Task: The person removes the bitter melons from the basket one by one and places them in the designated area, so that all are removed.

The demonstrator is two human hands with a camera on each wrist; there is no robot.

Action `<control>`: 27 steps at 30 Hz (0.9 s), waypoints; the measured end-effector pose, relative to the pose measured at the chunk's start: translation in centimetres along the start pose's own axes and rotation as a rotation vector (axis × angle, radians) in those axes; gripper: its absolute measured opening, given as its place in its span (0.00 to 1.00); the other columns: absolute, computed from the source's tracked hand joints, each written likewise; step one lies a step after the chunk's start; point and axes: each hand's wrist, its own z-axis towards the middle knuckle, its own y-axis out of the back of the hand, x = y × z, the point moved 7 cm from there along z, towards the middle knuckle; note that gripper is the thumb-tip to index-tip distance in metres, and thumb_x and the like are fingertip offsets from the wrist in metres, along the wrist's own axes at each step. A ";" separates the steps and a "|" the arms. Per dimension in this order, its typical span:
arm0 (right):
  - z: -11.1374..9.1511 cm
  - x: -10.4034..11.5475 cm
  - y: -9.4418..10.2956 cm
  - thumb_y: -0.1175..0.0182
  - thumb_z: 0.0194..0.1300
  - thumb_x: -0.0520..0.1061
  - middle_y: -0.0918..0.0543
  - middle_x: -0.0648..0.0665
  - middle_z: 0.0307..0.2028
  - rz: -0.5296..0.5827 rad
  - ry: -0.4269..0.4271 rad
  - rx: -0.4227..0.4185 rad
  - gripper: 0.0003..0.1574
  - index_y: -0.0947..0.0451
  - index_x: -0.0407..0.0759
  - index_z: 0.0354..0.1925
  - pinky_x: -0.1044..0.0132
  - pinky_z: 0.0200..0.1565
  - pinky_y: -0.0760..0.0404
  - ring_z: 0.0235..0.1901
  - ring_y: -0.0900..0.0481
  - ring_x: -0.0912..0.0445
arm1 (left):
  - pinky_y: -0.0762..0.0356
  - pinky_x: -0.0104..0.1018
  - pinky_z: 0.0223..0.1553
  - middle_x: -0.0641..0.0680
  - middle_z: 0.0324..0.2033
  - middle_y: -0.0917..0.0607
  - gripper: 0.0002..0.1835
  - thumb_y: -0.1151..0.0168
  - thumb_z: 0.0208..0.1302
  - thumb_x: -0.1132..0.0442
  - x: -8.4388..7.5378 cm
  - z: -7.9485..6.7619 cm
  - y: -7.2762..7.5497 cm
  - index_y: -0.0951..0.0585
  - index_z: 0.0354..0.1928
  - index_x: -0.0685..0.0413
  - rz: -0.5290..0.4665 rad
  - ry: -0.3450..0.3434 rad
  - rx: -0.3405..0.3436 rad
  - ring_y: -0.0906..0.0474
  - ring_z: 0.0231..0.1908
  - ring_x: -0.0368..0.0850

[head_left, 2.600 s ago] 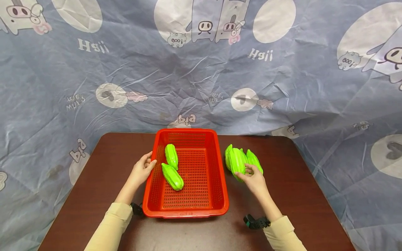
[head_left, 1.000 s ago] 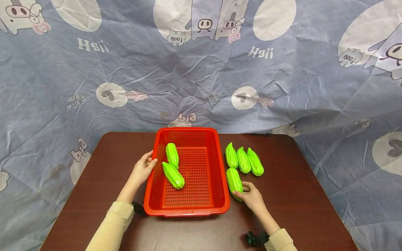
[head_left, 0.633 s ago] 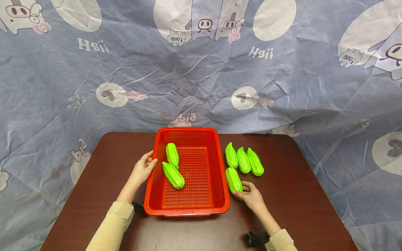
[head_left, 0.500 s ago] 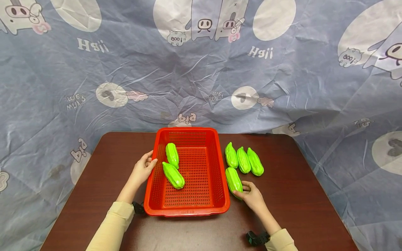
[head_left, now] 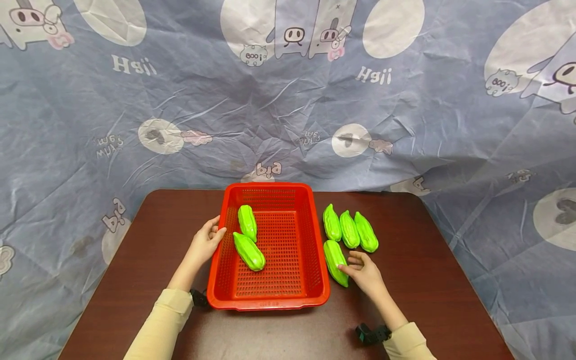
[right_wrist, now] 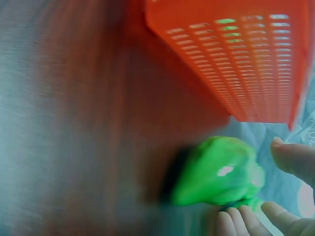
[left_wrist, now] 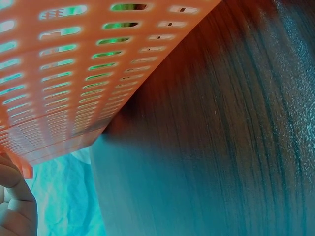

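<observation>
- Black wrist unit [head_left: 372, 334], right: over the tabletop [head_left: 427, 280]; might clip the basket's near corner if you swing your forearm left while low.
- Red perforated basket [head_left: 267, 304], one: flat on the tabletop. Could skid or turn if your knuckles or a load strike its right wall.
- Right hand [head_left: 365, 276]: grip wide, thumb well apart from fingers, nothing held. Thumb overlaps a gourd's edge from overhead; you cannot tell whether it touches. Closing from this side alone would likely push the piece instead of catching it.
- Single gourd [head_left: 335, 257], ridged, green: on the tabletop, between your right hand and the basket's right wall, just beside that wall. Rounded flanks could let it roll; little room on the left for fingers, so a hurried pinch might jam it against the wall.
- Left hand [head_left: 204, 244]: grip narrow, thumb on the basket's left rim, fingers curled outside. Should that hold slacken, a bump from the right could shift the basket.
- Nearer gourd [head_left: 249, 251] and farther gourd [head_left: 247, 222], inside, left half: apparently touching; a piece dropped on them could scatter both.
- Row of three gourds [head_left: 349, 230]: right of the basket, side by side, close-set. Your fingertips could nudge them if you reach too far forward.
</observation>
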 end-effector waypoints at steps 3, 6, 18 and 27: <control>0.3 0.7 0.7 0.33 0.64 0.50 0.24 0.29 0.59 0.003 0.005 -0.006 0.41 0.35 0.34 0.67 0.53 0.51 0.19 0.56 0.23 0.38 | 0.24 0.32 0.36 0.64 0.47 0.21 0.31 0.46 0.75 0.56 -0.1 0.1 -0.1 0.39 0.73 0.63 -0.001 0.001 0.006 0.21 0.38 0.47; 0.7 1.9 1.4 0.33 0.65 0.49 0.25 0.29 0.60 0.015 0.022 -0.013 0.40 0.35 0.34 0.68 0.53 0.51 0.19 0.57 0.23 0.39 | 0.24 0.32 0.35 0.64 0.47 0.21 0.31 0.46 0.75 0.56 -0.3 0.1 -0.2 0.40 0.73 0.63 -0.003 0.001 0.012 0.21 0.38 0.47; 2.1 9.3 1.7 0.32 0.63 0.50 0.26 0.33 0.62 0.074 0.135 0.032 0.43 0.36 0.37 0.69 0.54 0.53 0.19 0.60 0.25 0.40 | 0.23 0.33 0.35 0.64 0.46 0.21 0.31 0.46 0.75 0.57 -0.3 0.1 0.0 0.40 0.73 0.64 0.007 0.005 0.013 0.21 0.37 0.45; 2.2 14.3 -0.9 0.31 0.62 0.50 0.25 0.36 0.62 0.077 0.229 0.077 0.41 0.34 0.41 0.68 0.51 0.51 0.20 0.60 0.24 0.42 | 0.23 0.34 0.36 0.64 0.47 0.21 0.31 0.46 0.75 0.57 -0.2 -0.1 -0.1 0.40 0.74 0.62 -0.004 0.021 0.019 0.21 0.38 0.48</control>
